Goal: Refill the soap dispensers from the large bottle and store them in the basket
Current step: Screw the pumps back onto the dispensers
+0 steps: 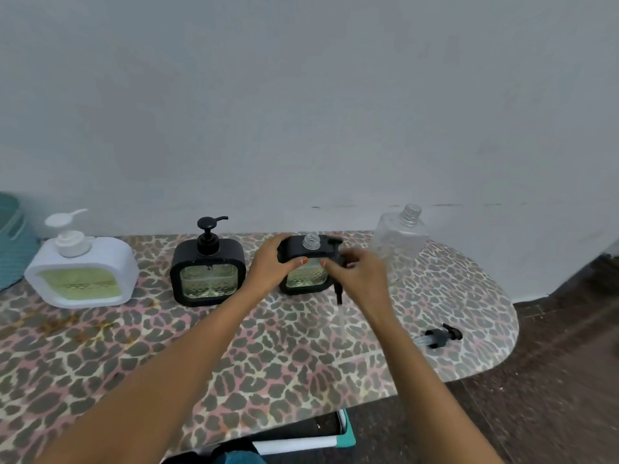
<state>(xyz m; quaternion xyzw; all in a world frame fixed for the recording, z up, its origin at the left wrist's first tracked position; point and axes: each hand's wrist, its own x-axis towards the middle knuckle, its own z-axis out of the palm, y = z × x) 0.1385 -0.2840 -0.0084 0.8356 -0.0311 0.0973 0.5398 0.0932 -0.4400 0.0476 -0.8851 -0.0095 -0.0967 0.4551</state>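
Your left hand [271,264] grips the top left corner of the open black dispenser [306,272], with the fingers curled over the frame and the thumb on the front face. Your right hand [356,277] pinches a black pump [339,293] at the dispenser's right edge. The pump is off the neck and its dark stem hangs below your fingers.

Open black dispenser: upright on the table [234,346], mid-row, near the wall [301,95]. Its threaded clear neck [311,241] is uncovered. The glass window shows pale yellow-green liquid.

Left of it, just beside your left wrist: second black dispenser [207,272], upright, pump fitted, pale liquid inside.

Further left: white dispenser [82,272], white pump fitted, window filled with yellow-green liquid.

Far left edge: teal basket [10,236], only partly in view, just beside the white dispenser.

Right, behind your right hand: clear bottle [400,242], upright, uncapped, threaded neck bare. It looks empty.

Loose pump [442,335]: black, lying on its side near the table's right end, well apart from the bottles.

The table has a leopard-print cover and a rounded right end. The wall behind is grey, and there is dark floor [552,380] to the right.
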